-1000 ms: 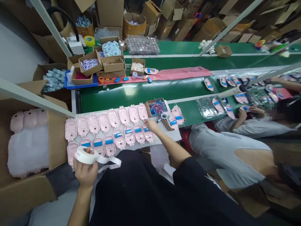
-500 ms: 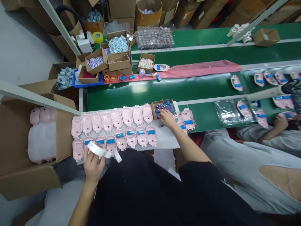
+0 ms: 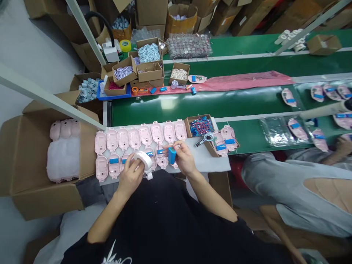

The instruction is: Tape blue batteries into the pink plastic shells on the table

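Note:
My left hand is closed around a roll of white tape, whose loose end hangs down. In my right hand, a blue battery is pinched upright between the fingers, close to the tape roll. Both hands are over the front row of pink plastic shells, several of which carry blue batteries. Behind them runs a row of pink shells with no battery in them. My hands and the tape hide part of the front row. A cardboard box of wired blue batteries stands to the right.
Beside the battery box lie a small dark tool with a round head and pink shells with batteries. A large open carton stands left. Behind runs a green conveyor. A co-worker in grey sits at right.
My right hand has left the battery box and come left with a blue battery in it. My left hand, still holding the tape roll, has moved right, nearer to it.

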`<state>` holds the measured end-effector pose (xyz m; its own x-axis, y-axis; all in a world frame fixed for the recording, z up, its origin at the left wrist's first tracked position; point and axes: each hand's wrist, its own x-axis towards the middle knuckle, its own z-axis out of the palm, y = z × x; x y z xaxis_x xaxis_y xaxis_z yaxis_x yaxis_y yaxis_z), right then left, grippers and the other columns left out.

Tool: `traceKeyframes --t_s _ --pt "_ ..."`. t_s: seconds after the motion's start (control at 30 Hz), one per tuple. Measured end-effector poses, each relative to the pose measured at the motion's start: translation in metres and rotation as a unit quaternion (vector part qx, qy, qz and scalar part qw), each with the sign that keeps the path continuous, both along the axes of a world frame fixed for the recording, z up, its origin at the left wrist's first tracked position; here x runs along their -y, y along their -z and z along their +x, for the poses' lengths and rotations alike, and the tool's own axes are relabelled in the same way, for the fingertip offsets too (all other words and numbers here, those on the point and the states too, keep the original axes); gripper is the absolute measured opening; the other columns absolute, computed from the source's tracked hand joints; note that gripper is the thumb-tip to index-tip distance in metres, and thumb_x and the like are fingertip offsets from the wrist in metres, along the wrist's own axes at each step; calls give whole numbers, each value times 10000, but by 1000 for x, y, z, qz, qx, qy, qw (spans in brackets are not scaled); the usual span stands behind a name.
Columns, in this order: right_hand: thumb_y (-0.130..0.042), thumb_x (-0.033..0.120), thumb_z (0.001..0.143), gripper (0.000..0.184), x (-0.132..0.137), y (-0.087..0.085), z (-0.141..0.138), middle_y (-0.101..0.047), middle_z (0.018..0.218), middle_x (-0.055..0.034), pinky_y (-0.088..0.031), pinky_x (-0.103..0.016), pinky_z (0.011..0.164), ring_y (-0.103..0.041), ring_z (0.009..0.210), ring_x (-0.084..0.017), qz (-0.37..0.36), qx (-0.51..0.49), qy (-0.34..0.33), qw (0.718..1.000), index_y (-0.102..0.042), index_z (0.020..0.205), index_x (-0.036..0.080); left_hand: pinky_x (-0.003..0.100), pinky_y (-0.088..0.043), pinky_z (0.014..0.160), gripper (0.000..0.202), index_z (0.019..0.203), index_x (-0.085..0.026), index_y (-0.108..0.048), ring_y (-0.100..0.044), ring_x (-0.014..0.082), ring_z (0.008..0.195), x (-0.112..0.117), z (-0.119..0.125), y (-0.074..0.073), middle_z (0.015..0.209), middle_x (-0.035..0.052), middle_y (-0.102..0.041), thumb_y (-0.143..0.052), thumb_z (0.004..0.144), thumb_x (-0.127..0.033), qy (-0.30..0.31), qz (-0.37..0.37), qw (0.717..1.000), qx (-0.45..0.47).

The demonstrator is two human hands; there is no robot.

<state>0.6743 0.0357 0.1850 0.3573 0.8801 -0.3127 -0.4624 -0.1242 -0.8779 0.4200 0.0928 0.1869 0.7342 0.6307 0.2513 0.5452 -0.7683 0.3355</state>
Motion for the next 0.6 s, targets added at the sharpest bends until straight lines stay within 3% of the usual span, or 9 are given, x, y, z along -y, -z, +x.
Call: traceKeyframes --t_s 0.1,0.27,0.47,0.53,0.6 --pt "-664 615 929 362 -2 -3 -23 -769 1047 -77 -597 -416 841 -734 947 -253 9 100 -29 995 -574 971 267 475 -563 1089 391 1176 -227 -717 -397 340 1513 5 3 -2 1240 83 -721 -507 917 -23 -10 9 1000 -24" --pt "-611 503 989 219 -9 -8 -43 -779 1065 -67 -543 -420 968 -719 1032 -263 2 251 -66 966 -648 1006 287 490 -579 1052 402 1196 -218 -726 -440 370 1472 11 8 1 1246 93 -722 -482 936 -31 -44 9 998 -50" --pt "-529 428 1029 198 -17 -2 -53 -771 1123 -59 -538 -404 975 -717 1088 -258 -28 320 -122 939 -665 1070 290 476 -588 1017 376 1190 -220 -738 -461 368 1440 16 11 5 1236 94 -726 -488 958 -64 -86 9 993 -76" --pt "-518 415 1033 217 -18 7 -50 -763 1107 -53 -537 -393 984 -713 1087 -240 -34 301 -165 939 -669 1097 274 479 -586 1019 384 1193 -220 -740 -447 368 1448 15 10 5 1251 99 -720 -481 956 -64 -94 2 992 -88" --pt "-631 416 972 263 -18 18 -45 -755 1076 -37 -554 -369 957 -713 1050 -216 -32 226 -219 949 -653 1181 258 480 -585 1027 399 1203 -226 -738 -422 362 1464 15 11 5 1278 97 -712 -480 948 -58 -100 -6 990 -96"
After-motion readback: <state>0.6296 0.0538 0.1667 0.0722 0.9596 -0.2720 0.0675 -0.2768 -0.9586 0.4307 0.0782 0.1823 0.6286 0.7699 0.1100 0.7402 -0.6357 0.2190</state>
